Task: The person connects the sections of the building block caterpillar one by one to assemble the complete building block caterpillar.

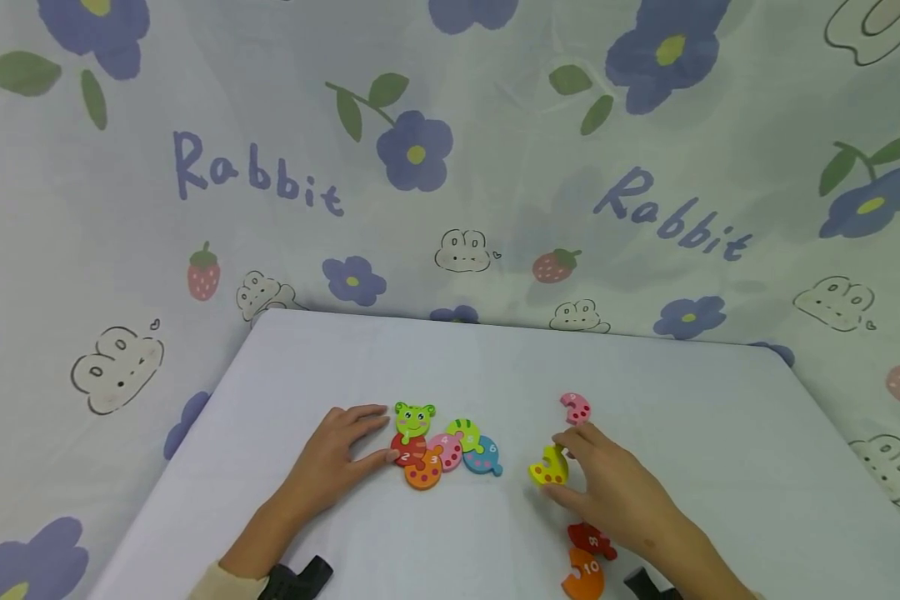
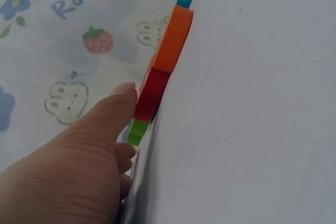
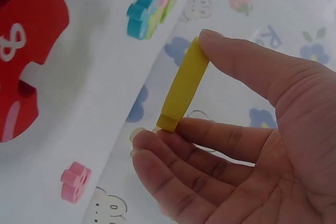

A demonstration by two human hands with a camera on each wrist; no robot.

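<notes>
My right hand (image 1: 615, 479) pinches a yellow puzzle piece (image 1: 549, 468) between thumb and fingertips, raised off the table in the right wrist view. To its left lies a joined caterpillar puzzle: a green head (image 1: 414, 419), then red (image 1: 408, 451), orange (image 1: 423, 472), pink (image 1: 446, 451), green (image 1: 464, 434) and blue (image 1: 483, 456) pieces. My left hand (image 1: 341, 450) rests beside this chain, its thumb touching the red piece's edge and its fingers loosely extended near the head. The left wrist view shows that thumb (image 2: 118, 106) against the red side.
Beyond my right hand lies a loose pink piece (image 1: 576, 408). Nearer me are a red piece (image 1: 591, 540) and an orange piece (image 1: 585, 575), close together. The white table (image 1: 330, 358) ends at a patterned cloth (image 1: 495, 183) behind.
</notes>
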